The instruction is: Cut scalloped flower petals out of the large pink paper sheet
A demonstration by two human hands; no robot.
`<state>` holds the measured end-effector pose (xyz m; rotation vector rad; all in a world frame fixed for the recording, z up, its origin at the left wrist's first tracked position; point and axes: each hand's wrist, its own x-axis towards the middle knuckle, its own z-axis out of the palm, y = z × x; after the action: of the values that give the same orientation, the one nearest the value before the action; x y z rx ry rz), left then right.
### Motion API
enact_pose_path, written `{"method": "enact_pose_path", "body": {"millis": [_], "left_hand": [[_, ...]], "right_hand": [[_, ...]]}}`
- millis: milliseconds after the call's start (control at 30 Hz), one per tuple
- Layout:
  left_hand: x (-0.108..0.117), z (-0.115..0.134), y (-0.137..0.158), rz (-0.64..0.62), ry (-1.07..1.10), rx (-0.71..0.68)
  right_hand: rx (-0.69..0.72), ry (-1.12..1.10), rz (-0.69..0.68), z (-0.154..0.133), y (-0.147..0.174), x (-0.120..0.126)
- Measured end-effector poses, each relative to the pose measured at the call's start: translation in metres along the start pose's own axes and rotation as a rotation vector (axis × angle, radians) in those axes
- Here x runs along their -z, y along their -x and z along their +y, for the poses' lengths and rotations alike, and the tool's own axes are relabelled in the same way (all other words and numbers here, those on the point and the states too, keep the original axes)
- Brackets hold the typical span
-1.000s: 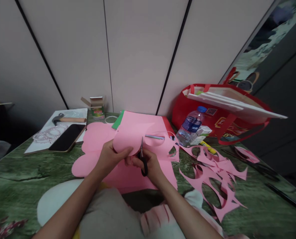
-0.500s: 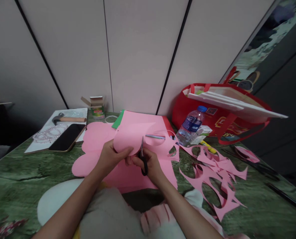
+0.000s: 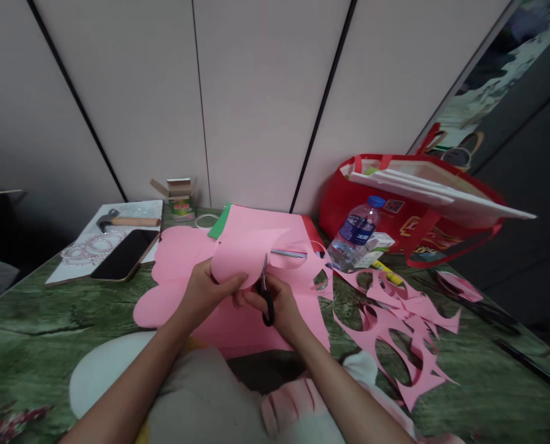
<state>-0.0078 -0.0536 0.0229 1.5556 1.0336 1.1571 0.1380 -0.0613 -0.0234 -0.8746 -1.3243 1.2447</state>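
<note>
My left hand point(image 3: 214, 290) pinches the lower edge of a pink paper sheet point(image 3: 238, 253), thumb on top. In my right hand point(image 3: 277, 299) are scissors point(image 3: 266, 299) with black handles, their blades upright at the right side of that sheet. A curved cut edge runs by the blades, and a strip of pink paper with cut-out holes extends to the right. Beneath both hands lie more pink sheets point(image 3: 256, 327), and scalloped pink cut-outs point(image 3: 177, 253) lie to the left. Some fingers of both hands are hidden behind the paper and scissors.
Pink paper scraps point(image 3: 395, 339) lie at the right. Behind them stand a water bottle point(image 3: 356, 231) and a red bag point(image 3: 344, 185). On the left are a phone point(image 3: 126, 254), a hammer point(image 3: 134, 222) and a small box point(image 3: 181, 200). A plush toy point(image 3: 210, 394) sits at the front.
Almost nothing differs. The hands, scissors and pink sheet hold nearly the same place, with only a tiny shift of the paper and blades.
</note>
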Motion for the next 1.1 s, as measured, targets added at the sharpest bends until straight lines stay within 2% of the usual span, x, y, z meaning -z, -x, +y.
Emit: {"method": "enact_pose_path", "body": {"millis": [1100], "left_hand": [[0.0021, -0.0043, -0.0011, 0.023, -0.003, -0.001]], "right_hand": [[-0.053, -0.008, 0.054, -0.0036, 0.0001, -0.0018]]}}
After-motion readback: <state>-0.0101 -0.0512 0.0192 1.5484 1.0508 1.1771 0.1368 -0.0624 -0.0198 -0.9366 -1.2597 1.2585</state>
